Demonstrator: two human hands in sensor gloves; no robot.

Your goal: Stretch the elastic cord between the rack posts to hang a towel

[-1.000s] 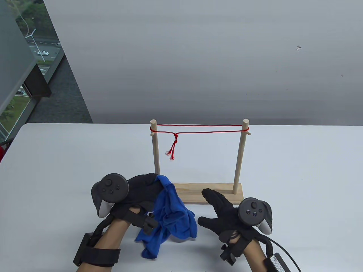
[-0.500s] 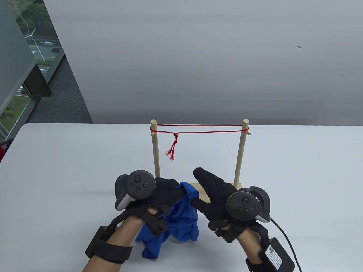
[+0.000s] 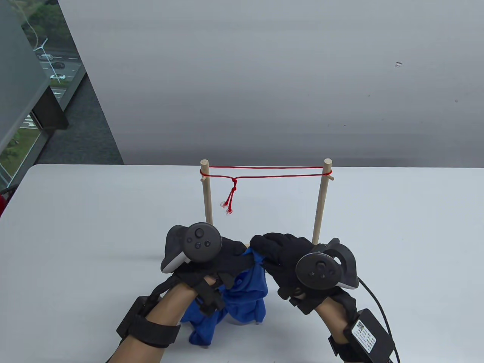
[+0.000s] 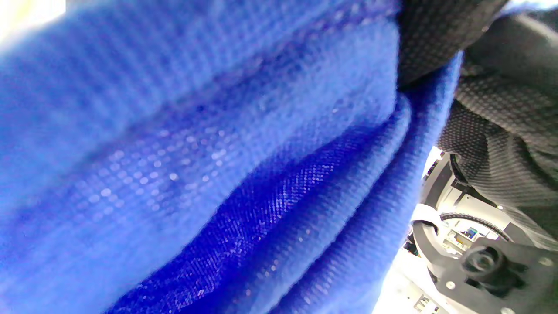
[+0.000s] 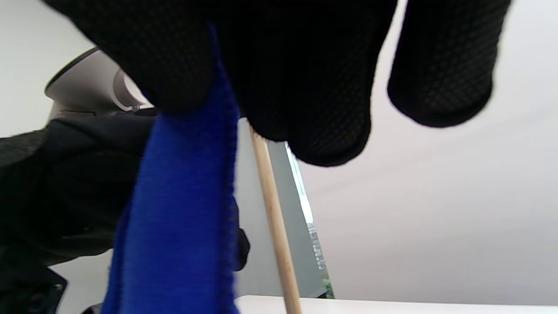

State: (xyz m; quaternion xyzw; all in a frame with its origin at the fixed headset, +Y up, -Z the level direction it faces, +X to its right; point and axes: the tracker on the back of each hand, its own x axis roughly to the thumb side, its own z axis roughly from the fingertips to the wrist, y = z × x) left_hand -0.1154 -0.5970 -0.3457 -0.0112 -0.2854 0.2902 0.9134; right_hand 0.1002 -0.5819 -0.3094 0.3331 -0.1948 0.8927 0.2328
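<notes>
A wooden rack with two upright posts stands mid-table. A red elastic cord runs doubled between the post tops, with a knotted tail hanging near the left post. A blue towel hangs bunched in front of the rack. My left hand grips its top edge. My right hand pinches the same edge right beside it. The towel fills the left wrist view and hangs from my fingers in the right wrist view, with a rack post behind.
The rack's wooden base is mostly hidden behind my hands. The white table ends at a grey wall behind the rack. A window is at the far left. A cable and box trail from my right wrist.
My left hand carried the towel rightward toward the rack's front. My right hand, open at first, moved left and closed on the towel's top edge beside my left hand.
</notes>
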